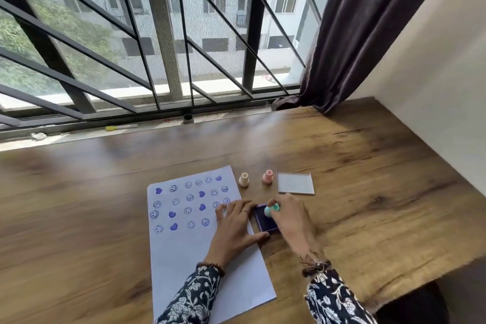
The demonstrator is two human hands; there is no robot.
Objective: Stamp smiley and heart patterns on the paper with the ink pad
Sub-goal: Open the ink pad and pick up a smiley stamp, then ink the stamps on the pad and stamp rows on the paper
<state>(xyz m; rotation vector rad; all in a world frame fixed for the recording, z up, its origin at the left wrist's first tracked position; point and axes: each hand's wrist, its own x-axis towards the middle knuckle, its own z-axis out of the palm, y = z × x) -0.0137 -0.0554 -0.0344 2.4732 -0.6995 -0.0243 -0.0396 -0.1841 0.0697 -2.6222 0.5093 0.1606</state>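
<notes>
1. Wooden desk (pixel 342 166) under a barred window (pixel 157 34) with a dark curtain (pixel 355 34) at the right; a white sheet of paper (pixel 184 258) lies near the front edge, its upper part filled with purple smileys and hearts, its lower half blank.
2. Just beside the paper's right edge sits the purple ink pad (pixel 264 221), open, with its clear lid (pixel 295 183) set apart farther back.
3. Two spare stamps stand upright between paper and lid: a cream stamp (pixel 244 179) and a pink stamp (pixel 267 177).
4. Right hand (pixel 292 218): fingers closed around a mint-green stamp (pixel 271 210), which is held over the pad's far corner; whether its face touches the ink I cannot tell.
5. Left hand (pixel 234 226): open and flat, holding nothing, palm on the paper's right margin with fingertips and thumb against the pad's left side, seemingly bracing both.
6. The step looks like inking. To do it well, press the stamp squarely and lightly so the whole face takes ink, then lift it straight up.
7. Next, aim for the blank area below the last row, keep the sheet pinned, press down without rocking, and avoid dragging the sleeve (pixel 194 294) across fresh prints.
</notes>
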